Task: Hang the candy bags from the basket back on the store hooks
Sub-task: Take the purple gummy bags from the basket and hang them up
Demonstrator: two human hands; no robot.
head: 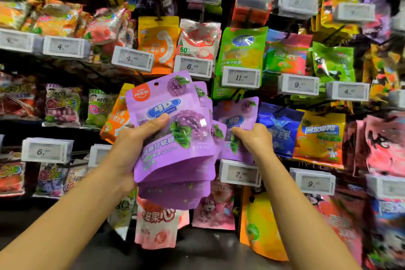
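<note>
My left hand (135, 138) grips a fanned stack of purple grape candy bags (175, 153), thumb across the front bag, held up before the display. The front bag's hang hole (156, 83) shows at its top. My right hand (255, 138) grips the lower part of another purple grape bag (237, 116) just to the right, in front of the hook row; whether that bag hangs on a hook is hidden. The basket is out of view.
The wall is packed with hanging candy bags on hooks, each with a white price tag: a green bag (243, 48), a blue bag (279, 129), an orange bag (158, 39). A price tag (240, 174) sits just below my right hand.
</note>
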